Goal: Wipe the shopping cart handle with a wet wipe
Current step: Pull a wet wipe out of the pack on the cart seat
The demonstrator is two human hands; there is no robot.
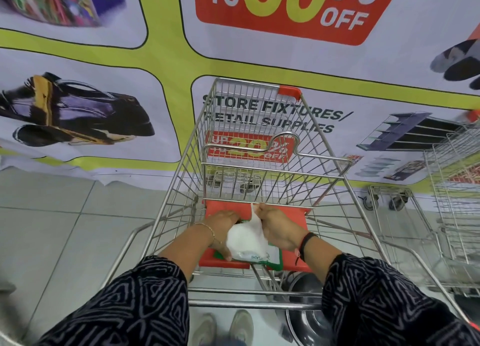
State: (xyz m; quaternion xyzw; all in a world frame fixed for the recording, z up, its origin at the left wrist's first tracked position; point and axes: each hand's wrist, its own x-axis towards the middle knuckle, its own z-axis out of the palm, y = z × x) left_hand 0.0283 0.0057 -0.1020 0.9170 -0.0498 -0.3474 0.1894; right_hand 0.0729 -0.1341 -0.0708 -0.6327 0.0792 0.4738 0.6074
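Note:
A steel wire shopping cart (259, 148) stands in front of me, its metal handle bar (249, 305) lying low between my sleeves. On the cart's red child-seat flap (296, 217) rests a green and white wet wipe pack (270, 257). My left hand (220, 229) presses on the pack's left side. My right hand (279, 229) pinches a white wet wipe (246, 238) that stretches up out of the pack.
A large sale banner (166, 68) covers the wall right behind the cart. Other wire carts (454, 190) are parked at the right. A steel bowl-like object (309, 319) lies low under the handle. Grey floor tiles (65, 229) spread to the left. My shoes (228, 327) show below.

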